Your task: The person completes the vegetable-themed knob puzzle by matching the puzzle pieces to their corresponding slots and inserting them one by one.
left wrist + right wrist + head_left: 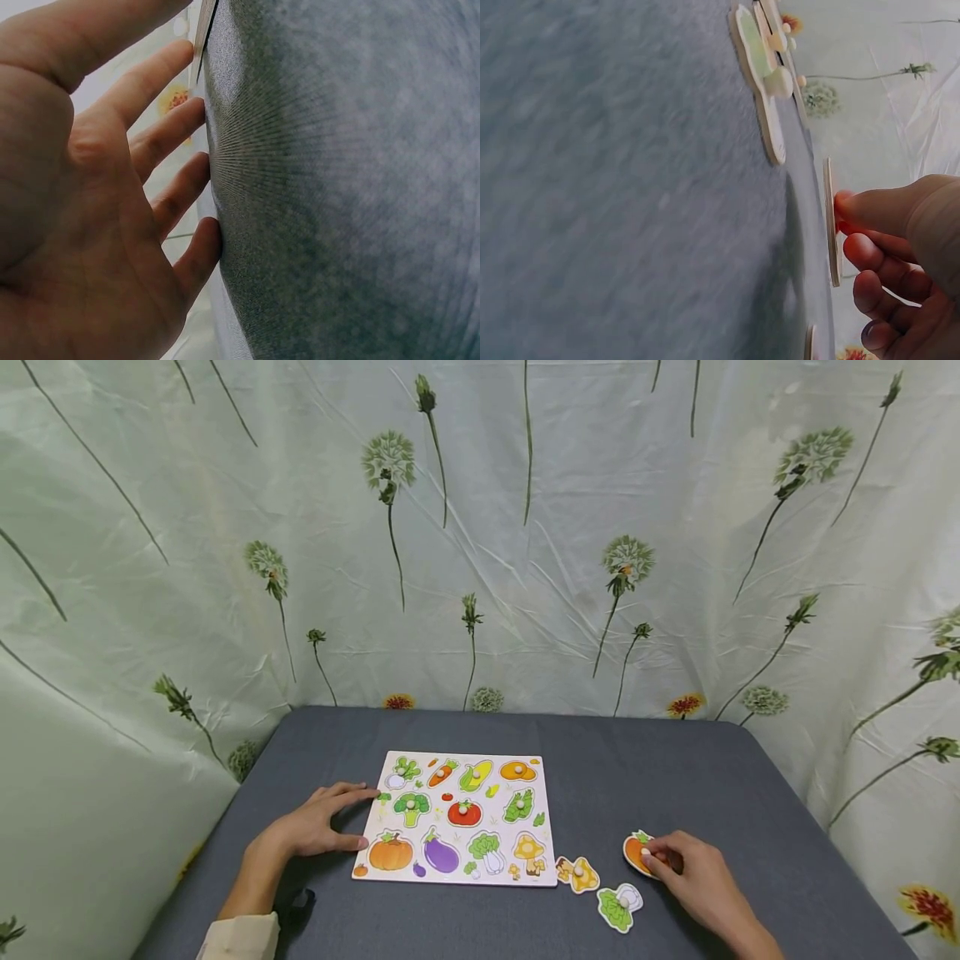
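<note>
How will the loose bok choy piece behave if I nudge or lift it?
The bok choy piece looks thin, flat and wood-like at its edge, so probably stiff and light. Lying flat, it should slide rather than roll. Its raised knob likely gives a secure pinch.

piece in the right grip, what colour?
That piece: orange, green at the top, pale border. Shows best in the head view.

The flat, rounded orange wooden piece [634, 853] has green leaves and a white border; the yellow mushroom-shaped wooden piece [587, 881] has pale spots, and the leafy green-and-white wooden piece [616, 912] a pale edge. The rectangular pinkish-white puzzle board [442, 878] carries orange, red, yellow, green and purple vegetable pictures. The dark blue-grey cloth table cover [420, 927] is plain, the pale greenish fabric curtain [540, 643] patterned with green dandelions and red-yellow flowers.
</note>
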Demonstrator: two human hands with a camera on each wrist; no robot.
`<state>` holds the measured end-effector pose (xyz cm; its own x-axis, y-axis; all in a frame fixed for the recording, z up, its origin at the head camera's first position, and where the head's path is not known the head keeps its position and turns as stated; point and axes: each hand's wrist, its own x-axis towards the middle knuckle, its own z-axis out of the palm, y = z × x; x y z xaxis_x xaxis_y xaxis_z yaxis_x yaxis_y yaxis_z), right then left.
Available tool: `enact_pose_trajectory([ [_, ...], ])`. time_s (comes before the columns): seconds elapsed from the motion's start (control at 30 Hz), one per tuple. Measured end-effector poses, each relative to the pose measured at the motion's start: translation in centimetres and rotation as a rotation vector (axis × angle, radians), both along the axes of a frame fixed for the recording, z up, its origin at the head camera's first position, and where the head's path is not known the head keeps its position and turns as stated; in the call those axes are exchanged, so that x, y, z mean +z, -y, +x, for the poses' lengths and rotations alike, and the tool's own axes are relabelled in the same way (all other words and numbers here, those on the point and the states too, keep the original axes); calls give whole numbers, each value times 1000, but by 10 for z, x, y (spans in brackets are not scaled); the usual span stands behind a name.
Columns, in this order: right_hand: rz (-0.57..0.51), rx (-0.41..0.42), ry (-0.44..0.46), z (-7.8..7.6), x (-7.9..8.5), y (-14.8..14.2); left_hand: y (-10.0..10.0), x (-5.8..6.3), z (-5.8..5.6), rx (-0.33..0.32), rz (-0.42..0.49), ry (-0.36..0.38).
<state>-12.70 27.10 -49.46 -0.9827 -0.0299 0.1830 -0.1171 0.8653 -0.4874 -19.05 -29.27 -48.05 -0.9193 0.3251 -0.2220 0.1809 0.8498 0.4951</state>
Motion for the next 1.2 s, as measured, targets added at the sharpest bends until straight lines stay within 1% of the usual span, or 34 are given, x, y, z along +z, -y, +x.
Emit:
enact_pose_trajectory([
  [0.13,-15,22,-25,-4,2,6,0,0,0,-9,9,-5],
  [0.4,-35,48,1,-10,8,17,1,-1,0,-21,23,-14],
  [0.47,-43,61,-6,-12,10,21,1,-1,0,-19,22,-13],
  [0.7,-103,174,-119,-19,10,36,0,-1,0,-5,13,-8],
  [0.8,-121,206,-139,-21,10,43,0,-1,-1,-3,14,-7],
  [0.87,-125,212,-132,-22,9,48,1,-1,-1,-5,16,-7],
  [1.03,-126,209,-45,-25,10,62,1,-1,-1,0,12,-2],
  [1.2,-140,245,-2,-28,10,77,1,0,-1,2,12,3],
])
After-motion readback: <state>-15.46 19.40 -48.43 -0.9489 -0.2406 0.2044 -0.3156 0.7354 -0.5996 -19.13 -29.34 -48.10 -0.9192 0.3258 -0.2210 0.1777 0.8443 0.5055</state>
